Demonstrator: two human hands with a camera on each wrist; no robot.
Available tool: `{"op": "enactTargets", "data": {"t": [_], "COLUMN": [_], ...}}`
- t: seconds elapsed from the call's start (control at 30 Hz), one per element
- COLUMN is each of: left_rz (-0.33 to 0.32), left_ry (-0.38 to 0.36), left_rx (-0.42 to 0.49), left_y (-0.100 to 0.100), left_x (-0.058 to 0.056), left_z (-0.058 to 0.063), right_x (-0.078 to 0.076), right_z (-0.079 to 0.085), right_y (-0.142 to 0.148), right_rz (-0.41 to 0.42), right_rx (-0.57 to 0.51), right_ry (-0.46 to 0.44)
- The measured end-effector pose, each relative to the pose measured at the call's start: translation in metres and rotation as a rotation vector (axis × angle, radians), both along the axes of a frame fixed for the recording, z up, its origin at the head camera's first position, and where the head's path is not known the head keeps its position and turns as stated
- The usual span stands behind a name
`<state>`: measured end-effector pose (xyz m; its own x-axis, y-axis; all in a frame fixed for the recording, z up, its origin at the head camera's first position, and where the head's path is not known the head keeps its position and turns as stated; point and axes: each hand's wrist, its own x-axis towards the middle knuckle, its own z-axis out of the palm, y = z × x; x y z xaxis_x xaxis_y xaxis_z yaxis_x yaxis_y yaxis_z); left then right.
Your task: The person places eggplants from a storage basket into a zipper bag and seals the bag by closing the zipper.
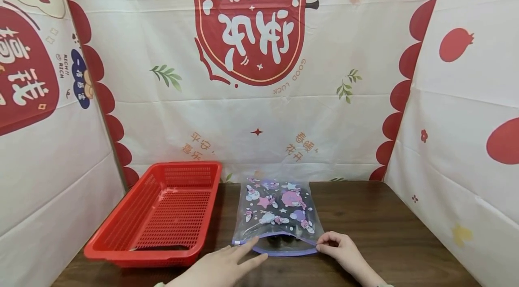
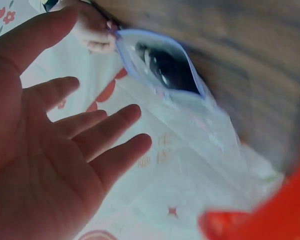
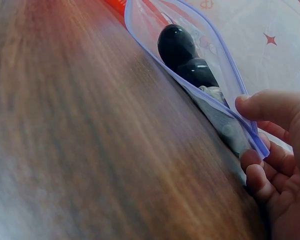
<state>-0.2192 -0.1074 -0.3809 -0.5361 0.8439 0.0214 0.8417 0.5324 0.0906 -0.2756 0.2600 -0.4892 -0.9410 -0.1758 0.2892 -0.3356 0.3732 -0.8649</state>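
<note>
A clear zip bag (image 1: 267,208) printed with pink and purple cartoon figures lies on the table, its purple-edged mouth gaping toward me. My right hand (image 1: 342,253) holds the right corner of that mouth; in the right wrist view the thumb and fingers of the hand (image 3: 285,145) close about the purple strip. Inside the bag are glossy black rounded things (image 3: 177,45), with more of them hidden deeper in. My left hand (image 1: 220,265) hovers by the left end of the mouth with fingers spread, and the left wrist view shows its palm (image 2: 45,165) bare.
To the left of the bag stands a red plastic basket (image 1: 174,217) with a dark thin thing (image 1: 164,247) at its near end. A printed cloth (image 1: 259,116) hangs behind and at both sides. Brown wood tabletop (image 1: 365,215) extends right of the bag.
</note>
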Motion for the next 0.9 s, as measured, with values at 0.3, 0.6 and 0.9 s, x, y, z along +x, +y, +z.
{"op": "enactTargets", "data": {"t": [0.3, 0.6, 0.9], "left_rz": [-0.026, 0.138, 0.210], "left_ry": [0.099, 0.029, -0.067], "left_rx": [0.100, 0.104, 0.182], "left_y": [-0.035, -0.063, -0.100], "left_x": [0.006, 0.000, -0.033], "left_z": [0.032, 0.057, 0.066], "right_x": [-0.001, 0.000, -0.001], "right_z": [-0.001, -0.005, -0.006], "right_y": [0.002, 0.002, 0.003], "right_rz": [0.008, 0.002, 0.014], "right_rx": [0.012, 0.015, 0.015], "right_ry": [0.009, 0.004, 0.012]}}
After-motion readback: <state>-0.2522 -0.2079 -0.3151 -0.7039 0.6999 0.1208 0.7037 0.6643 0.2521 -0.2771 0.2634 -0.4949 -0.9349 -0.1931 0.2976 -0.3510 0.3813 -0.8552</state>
